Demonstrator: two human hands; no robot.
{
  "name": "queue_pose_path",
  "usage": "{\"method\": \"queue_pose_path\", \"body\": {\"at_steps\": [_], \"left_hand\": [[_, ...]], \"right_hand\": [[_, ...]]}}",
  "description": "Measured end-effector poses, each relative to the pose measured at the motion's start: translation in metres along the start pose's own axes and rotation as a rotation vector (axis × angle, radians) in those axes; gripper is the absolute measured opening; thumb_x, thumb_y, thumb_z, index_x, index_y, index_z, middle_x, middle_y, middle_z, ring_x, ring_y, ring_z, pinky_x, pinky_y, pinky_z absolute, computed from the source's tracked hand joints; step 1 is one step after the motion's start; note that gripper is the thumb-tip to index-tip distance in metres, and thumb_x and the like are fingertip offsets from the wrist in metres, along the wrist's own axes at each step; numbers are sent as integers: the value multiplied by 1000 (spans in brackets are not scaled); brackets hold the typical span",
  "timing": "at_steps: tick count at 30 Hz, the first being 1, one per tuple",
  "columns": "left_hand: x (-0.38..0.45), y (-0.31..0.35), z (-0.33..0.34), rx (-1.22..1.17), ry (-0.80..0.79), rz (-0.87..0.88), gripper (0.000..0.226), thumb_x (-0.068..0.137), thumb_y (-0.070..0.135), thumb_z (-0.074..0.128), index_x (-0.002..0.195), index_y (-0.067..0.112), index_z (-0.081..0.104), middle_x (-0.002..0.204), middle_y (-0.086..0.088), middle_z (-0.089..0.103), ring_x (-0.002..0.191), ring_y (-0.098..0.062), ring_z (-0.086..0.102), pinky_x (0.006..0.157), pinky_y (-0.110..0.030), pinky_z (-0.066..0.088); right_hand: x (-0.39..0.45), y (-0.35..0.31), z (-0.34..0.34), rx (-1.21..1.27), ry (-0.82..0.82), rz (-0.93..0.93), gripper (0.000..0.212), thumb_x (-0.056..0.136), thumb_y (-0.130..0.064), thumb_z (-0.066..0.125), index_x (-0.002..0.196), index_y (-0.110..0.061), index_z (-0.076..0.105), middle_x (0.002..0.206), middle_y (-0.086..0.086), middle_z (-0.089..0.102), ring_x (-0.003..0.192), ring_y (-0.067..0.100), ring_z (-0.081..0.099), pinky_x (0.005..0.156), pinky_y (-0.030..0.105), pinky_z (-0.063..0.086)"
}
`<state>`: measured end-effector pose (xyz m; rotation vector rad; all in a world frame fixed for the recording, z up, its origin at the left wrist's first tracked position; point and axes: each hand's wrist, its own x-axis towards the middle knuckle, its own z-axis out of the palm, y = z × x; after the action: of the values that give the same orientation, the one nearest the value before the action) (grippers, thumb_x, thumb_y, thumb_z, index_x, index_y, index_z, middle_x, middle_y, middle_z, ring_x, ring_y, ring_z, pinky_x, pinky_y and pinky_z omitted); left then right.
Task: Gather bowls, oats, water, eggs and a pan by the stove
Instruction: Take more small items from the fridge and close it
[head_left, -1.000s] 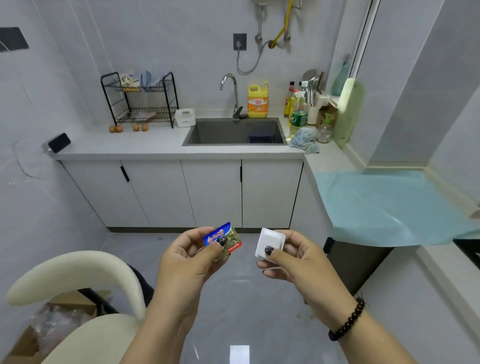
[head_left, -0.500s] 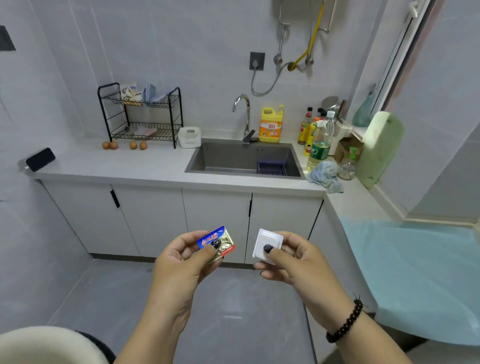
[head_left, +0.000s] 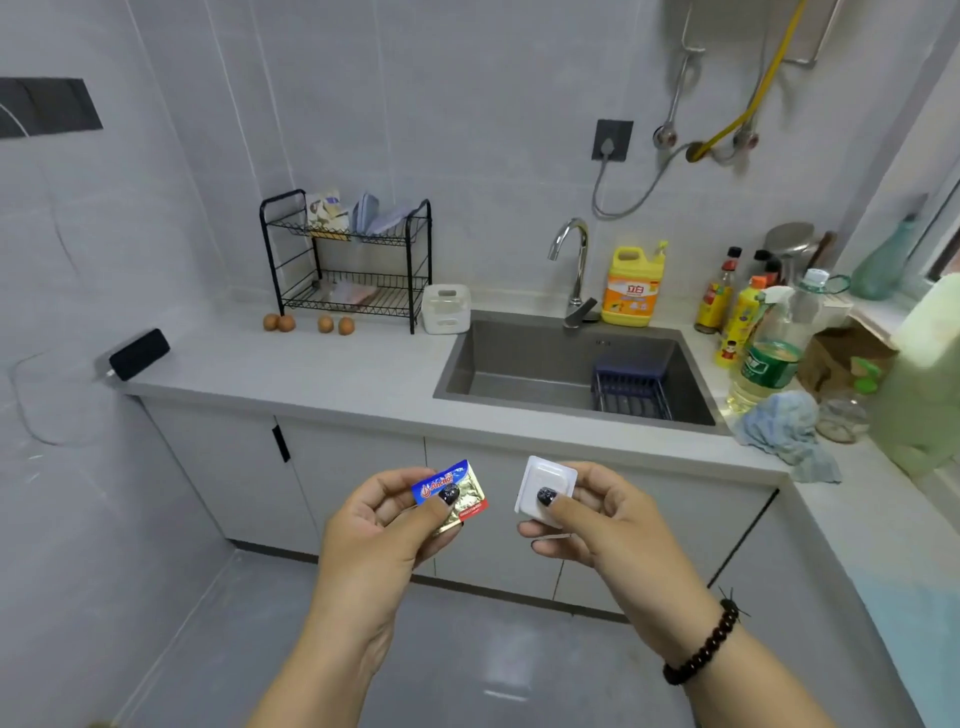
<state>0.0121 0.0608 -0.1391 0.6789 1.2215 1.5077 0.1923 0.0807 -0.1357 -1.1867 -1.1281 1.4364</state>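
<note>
My left hand (head_left: 382, 525) pinches a small blue, red and gold foil packet (head_left: 457, 493) between thumb and fingers. My right hand (head_left: 597, 512) holds a small white plastic tub (head_left: 543, 488), thumb on its face. Both are held up in front of the cabinets, a short gap between them. Several brown eggs (head_left: 306, 323) lie on the grey counter (head_left: 332, 374) in front of a black wire rack (head_left: 345, 260). A big clear bottle (head_left: 774, 343) with a green label stands right of the sink. No bowl, pan or stove is in view.
A steel sink (head_left: 566, 371) with a dark basket (head_left: 631, 387) and a tap (head_left: 574, 270) is set in the counter. Yellow detergent jug (head_left: 631, 286), sauce bottles (head_left: 724, 296), a blue cloth (head_left: 784, 431) and a white holder (head_left: 447, 309) stand around it. A black phone (head_left: 139, 353) lies at the counter's left end.
The view has moved closer to the counter and swung left; the pale chair and the blue mat have left the frame. Both hands keep the same grip on the packet and the tub.
</note>
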Motion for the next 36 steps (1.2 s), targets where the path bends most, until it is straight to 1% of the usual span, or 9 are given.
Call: {"method": "queue_pose_path", "body": {"at_steps": [7,11,14,17,22,26,29,33,36], "left_hand": [[99,5,4,-16,141,18,14,85,-6,64,96,3,65,88,-11,76,71,-15,72,61,-21,59],[167,15,16,-68,199,15,16,86,-7,63,101,0,64,91,-13,76,72,-16,73,66,-22,60],[218,24,25,-99,227,4,18,87,-6,62,102,1,66,88,-11,76,74,-16,73,64,-21,59],[262,28,30,-115,270,7,19,87,-4,62,104,3,67,90,-11,76,78,-17,73,64,-20,58],[320,35,20,-140,329,-28,17,89,-2,61,99,5,72,88,-12,75,69,-13,70,60,-20,58],[374,44,1,-158,364,-39,18,91,-3,57,98,5,72,92,-11,76,78,-16,71,61,-21,58],[430,43,-15,-167,368,-81,19,91,-5,55,97,4,70,91,-12,75,81,-21,71,62,-25,58],[520,38,-40,-128,360,-165,17,88,-9,55,93,1,69,92,-18,73,80,-24,69,69,-28,59],[601,28,-64,-59,316,-255,16,87,-10,57,95,-2,68,96,-19,71,83,-26,69,73,-28,57]], "right_hand": [[115,-3,16,-37,-133,31,18,94,-3,56,107,-11,65,94,10,74,86,27,72,74,31,59],[197,-15,20,-33,-165,22,19,93,-6,57,102,-13,72,94,10,74,79,24,71,65,25,56],[258,-27,25,21,-178,62,20,93,-8,57,99,-14,74,89,8,74,70,21,67,56,22,52],[314,-35,31,92,-218,110,23,94,-10,55,108,-17,71,96,11,74,61,17,60,53,22,46],[382,-30,60,271,-228,200,28,96,-14,51,122,-17,62,101,11,73,59,15,53,60,27,43],[429,-23,88,285,-204,235,28,96,-14,50,122,-16,60,105,14,73,52,12,51,58,26,45],[471,-11,110,292,-159,258,26,97,-15,49,119,-16,62,104,14,73,53,12,52,58,26,46],[529,12,137,243,-57,289,24,97,-12,49,114,-9,65,102,13,74,61,16,57,59,25,50],[574,39,162,212,86,356,23,96,-11,52,113,-2,65,95,9,72,70,19,62,64,26,53]]}}
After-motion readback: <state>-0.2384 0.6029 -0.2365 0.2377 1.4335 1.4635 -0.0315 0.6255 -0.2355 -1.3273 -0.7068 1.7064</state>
